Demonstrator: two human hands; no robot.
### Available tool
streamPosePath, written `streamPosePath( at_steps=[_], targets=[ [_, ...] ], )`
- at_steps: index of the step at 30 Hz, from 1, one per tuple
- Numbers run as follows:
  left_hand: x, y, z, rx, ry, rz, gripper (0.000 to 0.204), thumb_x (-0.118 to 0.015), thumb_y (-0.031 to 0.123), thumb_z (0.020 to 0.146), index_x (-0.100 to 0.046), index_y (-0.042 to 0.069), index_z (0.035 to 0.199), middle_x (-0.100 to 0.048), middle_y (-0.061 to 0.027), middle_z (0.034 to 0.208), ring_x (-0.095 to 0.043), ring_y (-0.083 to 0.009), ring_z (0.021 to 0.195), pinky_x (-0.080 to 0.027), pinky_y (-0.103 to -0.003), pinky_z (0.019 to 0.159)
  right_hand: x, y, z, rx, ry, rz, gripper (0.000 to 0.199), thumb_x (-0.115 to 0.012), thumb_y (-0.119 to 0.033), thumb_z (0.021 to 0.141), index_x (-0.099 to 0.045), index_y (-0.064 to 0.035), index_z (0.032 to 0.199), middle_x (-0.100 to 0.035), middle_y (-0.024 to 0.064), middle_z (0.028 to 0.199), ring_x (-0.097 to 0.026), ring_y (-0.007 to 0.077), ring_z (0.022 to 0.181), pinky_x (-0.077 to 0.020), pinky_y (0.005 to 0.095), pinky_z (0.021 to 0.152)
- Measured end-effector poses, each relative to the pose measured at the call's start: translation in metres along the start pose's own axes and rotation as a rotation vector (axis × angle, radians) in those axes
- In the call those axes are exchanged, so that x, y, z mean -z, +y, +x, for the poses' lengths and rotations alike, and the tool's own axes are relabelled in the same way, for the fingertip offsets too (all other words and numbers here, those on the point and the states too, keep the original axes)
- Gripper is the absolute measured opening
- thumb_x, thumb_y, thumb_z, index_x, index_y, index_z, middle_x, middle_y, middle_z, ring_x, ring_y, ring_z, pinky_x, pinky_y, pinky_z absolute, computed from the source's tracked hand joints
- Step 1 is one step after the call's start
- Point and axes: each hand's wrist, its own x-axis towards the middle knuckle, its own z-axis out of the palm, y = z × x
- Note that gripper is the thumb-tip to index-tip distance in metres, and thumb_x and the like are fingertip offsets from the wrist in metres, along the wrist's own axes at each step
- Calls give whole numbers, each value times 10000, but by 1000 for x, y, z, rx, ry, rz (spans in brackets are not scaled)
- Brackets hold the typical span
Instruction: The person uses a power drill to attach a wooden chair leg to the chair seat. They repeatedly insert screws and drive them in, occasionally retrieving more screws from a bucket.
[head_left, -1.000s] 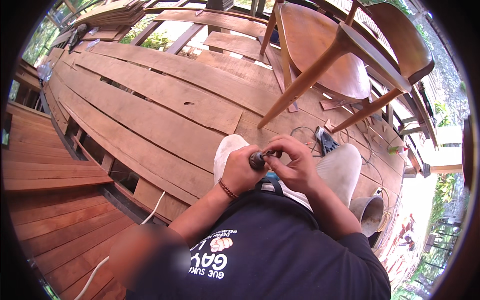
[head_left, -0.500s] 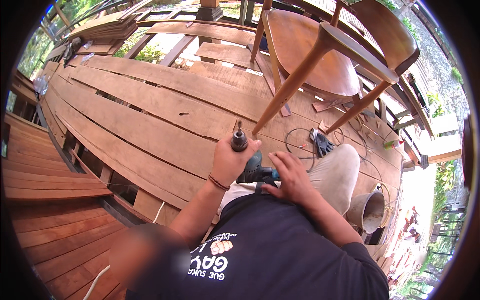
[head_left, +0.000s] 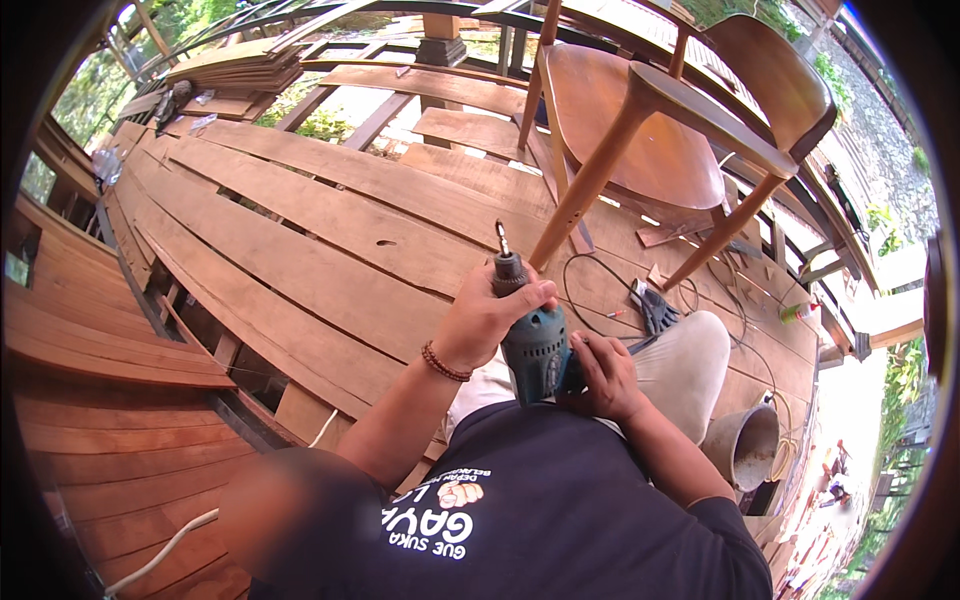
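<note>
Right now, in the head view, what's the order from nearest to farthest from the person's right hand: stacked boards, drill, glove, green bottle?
1. Drill: at the right hand, on its left.
2. Glove: on the floor, ahead and slightly right.
3. Green bottle: farther right.
4. Stacked boards: far ahead, left.

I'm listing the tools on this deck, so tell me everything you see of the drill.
The drill has a dark teal, plastic-looking body with vent slots, a dark chuck and a shiny, metallic bit aimed toward the picture's top. It's in front of the black shirt. The left hand grips its front; the right hand curls at its side.
</note>
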Motion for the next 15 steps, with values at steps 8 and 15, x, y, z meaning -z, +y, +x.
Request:
streamPosePath(
  at_steps=[8, 15],
  targets=[
    [-24, 4, -4, -25, 43, -42, 153, -687, 143, 908, -570, 61, 852, -614, -29, 733, -638, -134, 800, -500, -280, 744, 3, -2, -2, -4, 58, -20, 888, -798, -391, 580, -518, 61, 1292, -557, 203, 1222, -611, 327, 967, -458, 420, 820],
    [-39, 8, -11, 19, -25, 96, 126, -677, 96, 889, -572, 50, 837, -610, -26, 712, -597, -100, 744, -463, -241, 699, -10, 3, -13, -24, 115, -104, 781, -762, -334, 638, -533, 54, 1276, -558, 192, 1203, -603, 310, 897, -439, 417, 800]
  ],
)
